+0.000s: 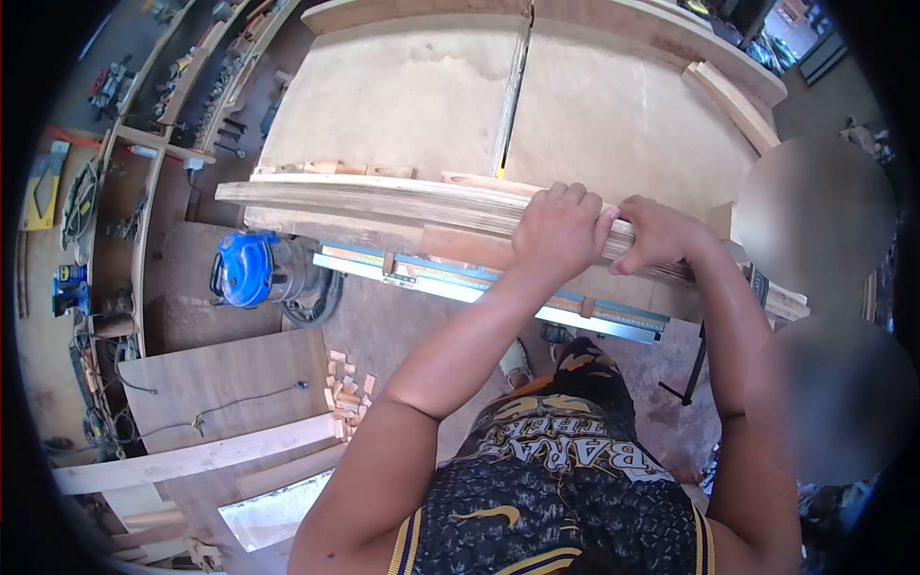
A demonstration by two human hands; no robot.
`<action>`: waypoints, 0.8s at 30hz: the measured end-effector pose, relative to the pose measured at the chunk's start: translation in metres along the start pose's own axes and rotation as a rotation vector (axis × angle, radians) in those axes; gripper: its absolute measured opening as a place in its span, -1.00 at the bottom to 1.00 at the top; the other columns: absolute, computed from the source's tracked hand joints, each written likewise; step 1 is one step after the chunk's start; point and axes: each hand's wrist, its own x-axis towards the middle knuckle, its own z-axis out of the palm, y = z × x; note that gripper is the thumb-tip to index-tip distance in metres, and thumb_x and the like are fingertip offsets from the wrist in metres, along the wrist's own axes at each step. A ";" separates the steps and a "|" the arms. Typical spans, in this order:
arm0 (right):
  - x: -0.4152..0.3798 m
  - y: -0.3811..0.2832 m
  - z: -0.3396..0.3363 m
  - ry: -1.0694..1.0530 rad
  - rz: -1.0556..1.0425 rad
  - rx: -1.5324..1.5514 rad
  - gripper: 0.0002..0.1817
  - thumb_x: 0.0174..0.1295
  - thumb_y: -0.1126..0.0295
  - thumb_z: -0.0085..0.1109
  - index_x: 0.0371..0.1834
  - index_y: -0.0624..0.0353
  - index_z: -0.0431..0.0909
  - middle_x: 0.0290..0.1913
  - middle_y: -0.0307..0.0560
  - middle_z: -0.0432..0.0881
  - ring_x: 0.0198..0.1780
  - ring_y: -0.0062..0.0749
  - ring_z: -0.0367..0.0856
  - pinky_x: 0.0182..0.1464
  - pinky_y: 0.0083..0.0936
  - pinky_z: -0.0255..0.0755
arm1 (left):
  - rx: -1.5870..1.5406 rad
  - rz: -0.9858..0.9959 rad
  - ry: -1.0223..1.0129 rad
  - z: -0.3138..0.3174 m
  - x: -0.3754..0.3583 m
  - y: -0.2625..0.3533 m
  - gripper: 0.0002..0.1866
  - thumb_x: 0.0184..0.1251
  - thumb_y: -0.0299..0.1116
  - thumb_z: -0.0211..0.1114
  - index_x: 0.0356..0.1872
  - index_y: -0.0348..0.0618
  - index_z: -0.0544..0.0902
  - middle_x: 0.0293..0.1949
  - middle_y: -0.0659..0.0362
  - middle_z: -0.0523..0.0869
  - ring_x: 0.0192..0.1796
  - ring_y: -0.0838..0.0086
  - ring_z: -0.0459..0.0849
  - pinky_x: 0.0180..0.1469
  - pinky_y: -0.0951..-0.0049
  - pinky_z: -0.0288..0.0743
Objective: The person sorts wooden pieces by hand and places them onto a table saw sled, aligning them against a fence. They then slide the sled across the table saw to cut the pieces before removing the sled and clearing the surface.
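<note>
A bundle of long wooden strips [383, 200] lies along the near edge of the plywood-topped workbench [383, 115]. My left hand [563, 228] wraps over the bundle right of its middle, fingers curled across the top. Close to its right, my right hand [663, 235] grips the same strips, with the thumb on the near side and the fingers over the top. The strips run on past my right forearm to an end at the right. My palms hide the part of the bundle beneath them.
Below the bench edge hangs a long metal level-like bar [479, 287]. A blue shop vacuum [251, 271] stands at the left, near small wood offcuts [347, 391]. A black clamp [692, 374] hangs at the right. Tool shelves [144, 192] line the left side. Two blurred patches cover the right.
</note>
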 end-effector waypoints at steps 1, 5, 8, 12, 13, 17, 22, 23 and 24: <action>0.000 0.000 -0.002 0.012 0.000 0.002 -0.12 -0.30 0.00 0.51 0.13 0.35 0.54 0.13 0.21 0.53 0.19 0.03 0.52 0.28 -0.28 0.39 | -0.008 -0.036 -0.017 0.001 0.003 0.000 -0.71 0.32 -0.14 0.30 -0.50 -0.12 0.65 -0.43 0.15 0.63 -0.30 0.23 0.63 -0.25 0.20 0.51; 0.009 0.010 -0.004 -0.057 0.001 0.030 -0.11 -0.35 -0.04 0.52 0.09 0.33 0.57 0.10 0.23 0.54 0.15 0.06 0.54 0.24 -0.27 0.42 | 0.000 -0.071 -0.079 0.007 0.006 0.000 -0.65 0.33 -0.07 0.27 -0.51 -0.11 0.66 -0.43 0.15 0.62 -0.26 0.27 0.63 -0.19 0.26 0.51; 0.014 0.016 0.002 0.008 -0.037 -0.003 -0.12 -0.39 -0.05 0.50 0.05 0.34 0.63 -0.02 0.23 0.64 0.02 0.04 0.64 0.12 -0.25 0.51 | 0.020 -0.042 -0.051 0.010 0.006 -0.003 -0.67 0.32 -0.09 0.28 -0.54 -0.09 0.65 -0.44 0.16 0.62 -0.29 0.28 0.63 -0.24 0.27 0.51; 0.015 0.022 0.003 0.071 -0.053 -0.025 -0.16 -0.40 -0.04 0.49 -0.01 0.34 0.68 -0.15 0.22 0.75 -0.12 0.00 0.74 0.01 -0.24 0.60 | 0.008 -0.023 -0.016 0.015 0.010 -0.003 -0.68 0.30 -0.11 0.29 -0.55 -0.10 0.65 -0.45 0.16 0.62 -0.29 0.27 0.63 -0.25 0.26 0.52; 0.016 0.023 0.001 0.076 -0.058 -0.026 -0.16 -0.40 -0.04 0.49 -0.01 0.34 0.68 -0.15 0.22 0.75 -0.12 0.00 0.74 0.01 -0.24 0.60 | 0.003 -0.028 -0.014 0.016 0.012 -0.003 -0.69 0.29 -0.12 0.30 -0.55 -0.10 0.65 -0.45 0.16 0.62 -0.29 0.27 0.64 -0.25 0.25 0.52; 0.003 0.018 0.008 0.024 -0.022 0.018 -0.21 -0.36 -0.01 0.50 -0.04 0.33 0.67 -0.17 0.19 0.74 -0.13 -0.03 0.73 0.00 -0.25 0.57 | 0.000 -0.034 -0.011 0.010 0.003 0.006 -0.70 0.28 -0.14 0.30 -0.54 -0.11 0.66 -0.45 0.15 0.64 -0.28 0.26 0.65 -0.23 0.24 0.55; -0.007 0.015 0.008 0.059 0.007 0.005 -0.21 -0.34 -0.07 0.49 -0.05 0.31 0.68 -0.13 0.17 0.75 -0.12 -0.06 0.74 0.00 -0.28 0.57 | 0.015 0.016 0.010 0.005 0.005 0.010 -0.72 0.31 -0.16 0.29 -0.51 -0.09 0.70 -0.41 0.17 0.70 -0.30 0.25 0.68 -0.25 0.22 0.56; -0.008 0.015 0.008 0.048 0.016 0.013 -0.21 -0.34 -0.08 0.49 -0.04 0.30 0.68 -0.11 0.17 0.75 -0.10 -0.07 0.74 0.01 -0.28 0.56 | 0.021 0.015 0.017 0.005 0.005 0.009 -0.72 0.31 -0.16 0.29 -0.51 -0.09 0.70 -0.41 0.17 0.70 -0.30 0.25 0.68 -0.25 0.22 0.56; -0.008 0.015 0.006 0.038 0.022 0.019 -0.20 -0.33 -0.09 0.49 -0.03 0.29 0.68 -0.10 0.17 0.75 -0.09 -0.07 0.73 0.02 -0.29 0.55 | 0.014 0.009 -0.010 0.006 0.007 0.009 -0.69 0.33 -0.13 0.26 -0.50 -0.11 0.71 -0.40 0.15 0.70 -0.27 0.23 0.68 -0.21 0.21 0.57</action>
